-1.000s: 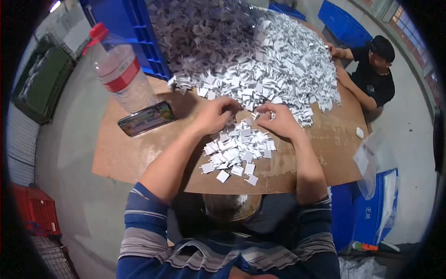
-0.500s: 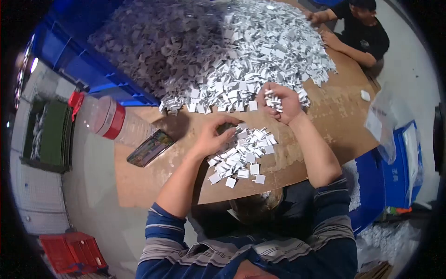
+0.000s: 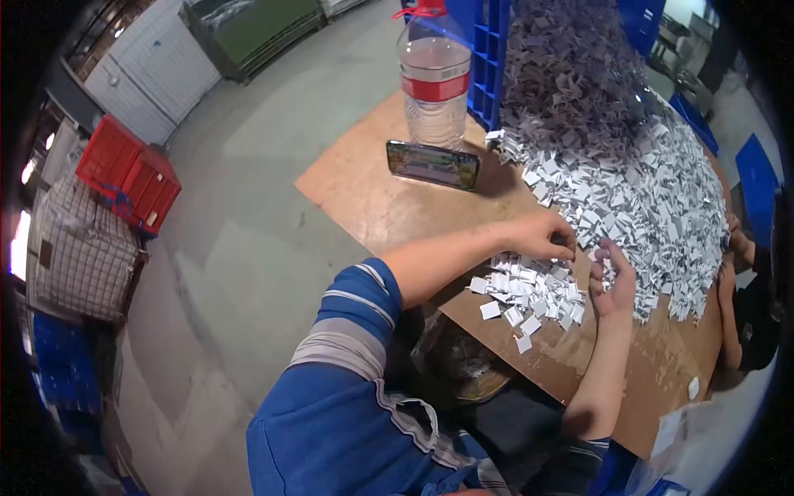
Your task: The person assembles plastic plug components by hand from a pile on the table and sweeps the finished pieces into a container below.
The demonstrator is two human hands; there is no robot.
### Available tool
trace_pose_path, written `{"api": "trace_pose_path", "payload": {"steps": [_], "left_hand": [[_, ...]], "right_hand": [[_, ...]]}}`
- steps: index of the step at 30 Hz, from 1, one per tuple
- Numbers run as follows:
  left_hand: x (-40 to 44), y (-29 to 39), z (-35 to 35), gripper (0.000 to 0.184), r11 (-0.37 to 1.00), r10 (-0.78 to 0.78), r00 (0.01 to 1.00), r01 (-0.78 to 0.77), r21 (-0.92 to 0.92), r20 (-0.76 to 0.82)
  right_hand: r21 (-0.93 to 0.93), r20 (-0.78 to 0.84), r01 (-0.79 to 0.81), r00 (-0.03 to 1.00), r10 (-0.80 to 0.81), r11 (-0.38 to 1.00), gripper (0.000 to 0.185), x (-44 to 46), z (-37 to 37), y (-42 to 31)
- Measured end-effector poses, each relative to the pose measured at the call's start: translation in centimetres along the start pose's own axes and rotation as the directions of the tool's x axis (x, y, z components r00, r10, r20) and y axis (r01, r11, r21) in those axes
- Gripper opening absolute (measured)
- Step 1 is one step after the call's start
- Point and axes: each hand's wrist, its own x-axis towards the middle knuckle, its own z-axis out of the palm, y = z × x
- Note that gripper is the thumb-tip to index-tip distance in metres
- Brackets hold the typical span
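A large heap of small white plastic pieces (image 3: 612,207) covers the far part of the brown table. Nearer the edge lies a smaller pile of the same pieces (image 3: 533,289). My left hand (image 3: 542,236) is above the top of the small pile, fingers curled down; what they hold, if anything, is hidden. Close to its right, my right hand (image 3: 614,279) is turned palm inward with bent fingers around a few white pieces, between the small pile and the heap.
A large water bottle (image 3: 434,83) stands on the table (image 3: 356,190) behind a propped phone (image 3: 432,165). Blue crates (image 3: 488,62) border the heap. At the right edge a co-worker's arm (image 3: 728,314) reaches the heap. Red crates (image 3: 128,174) stand on the floor at left.
The view has swung left, so the table appears farther right. My right hand, raised and cupping white pieces half a second ago, is now lower and close to my left hand.
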Motion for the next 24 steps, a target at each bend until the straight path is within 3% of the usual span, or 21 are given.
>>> {"api": "trace_pose_path", "payload": {"steps": [6,11,13,15,21,24], "left_hand": [[-0.1,-0.7,1.0,0.018,0.99,0.128,0.991,-0.13,-0.049,-0.045],[-0.1,-0.8,0.7,0.021,0.995,0.074,0.997,-0.073,-0.062,0.009],[0.0,-1.2,0.7,0.024,0.994,0.111,0.994,-0.111,-0.022,0.015],[0.0,-1.7,0.8,0.026,0.989,0.147,0.989,-0.147,0.009,0.015],[-0.4,-1.9,0.4,0.03,0.993,0.12,0.992,-0.118,-0.029,0.045],[-0.6,-1.6,0.6,0.032,0.994,0.091,0.994,-0.095,0.06,0.067]], "right_hand": [[0.098,-0.092,-0.096,0.99,0.105,0.991,0.014,1.9,-2.2,-0.1],[0.012,0.081,-0.058,0.995,0.057,0.998,0.018,1.7,-3.3,0.3],[-0.392,-0.011,0.075,0.996,-0.086,0.917,0.017,0.9,-2.1,0.0],[-0.743,-0.038,0.136,0.969,-0.244,0.655,0.016,0.4,-1.0,0.2],[-0.744,-0.018,0.169,0.962,-0.273,0.646,0.012,1.7,-1.3,1.3],[-0.784,-0.017,0.226,0.923,-0.385,0.578,0.012,2.3,-1.5,2.1]]}}
